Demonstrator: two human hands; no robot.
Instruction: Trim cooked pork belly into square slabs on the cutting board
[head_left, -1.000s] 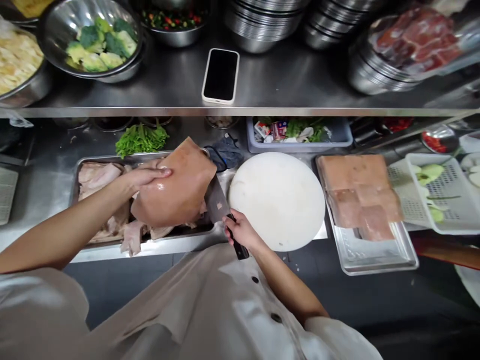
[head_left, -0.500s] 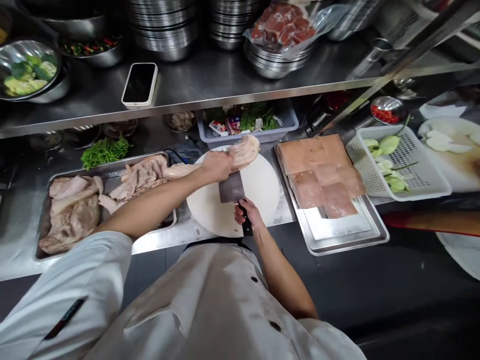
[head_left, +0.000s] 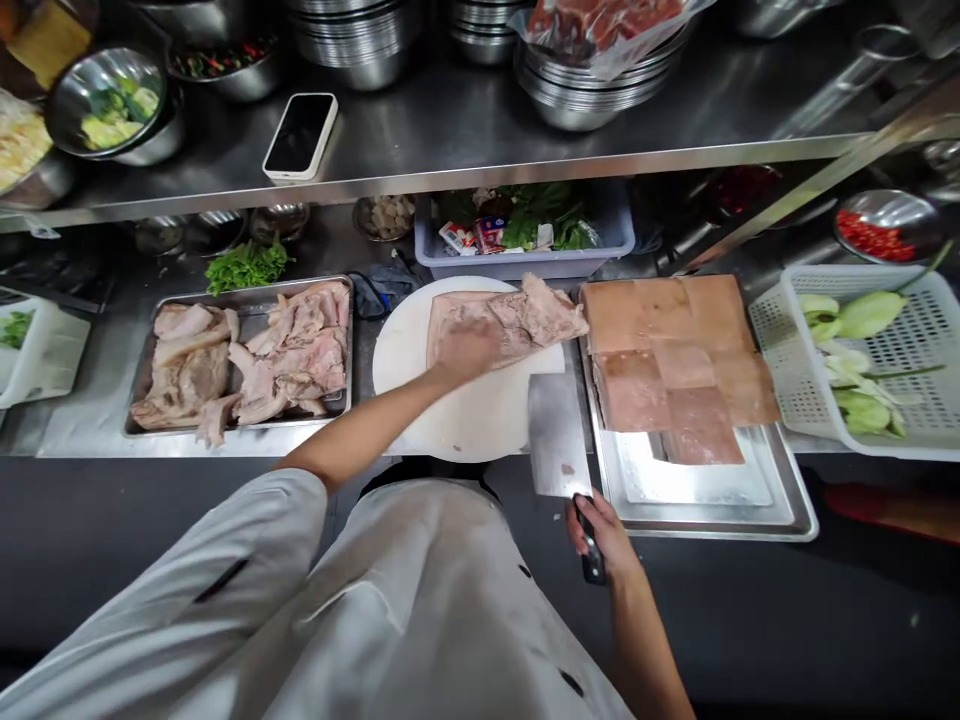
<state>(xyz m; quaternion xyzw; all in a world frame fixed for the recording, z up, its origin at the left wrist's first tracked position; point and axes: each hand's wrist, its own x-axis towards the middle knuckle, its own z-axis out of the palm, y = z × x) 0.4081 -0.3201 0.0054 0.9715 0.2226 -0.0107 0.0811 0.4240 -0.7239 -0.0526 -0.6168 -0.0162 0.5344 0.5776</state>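
A slab of pale pork (head_left: 525, 310) lies across the round white cutting board (head_left: 427, 430), its ragged right end reaching past the board's rim. My left hand (head_left: 469, 352) is over the slab's left half, appearing to rest on it; motion smears its fingers. My right hand (head_left: 604, 535) grips the black handle of a cleaver (head_left: 559, 430), fingers closed around it. The broad blade points up and away, just right of the board and apart from the pork, with a small scrap stuck on it.
At left stands a metal tray (head_left: 251, 425) of pork pieces. Skin-topped square slabs (head_left: 637, 390) are stacked on a tray (head_left: 780, 500) at right, beside a white basket (head_left: 847, 425) of green vegetables. Behind the board sit a plastic bin (head_left: 525, 268) and a shelf (head_left: 465, 180) holding bowls and a phone (head_left: 300, 137).
The pork that my left hand held up now lies on the board. My right hand has drawn the cleaver off the board, right and toward me. The view has shifted slightly.
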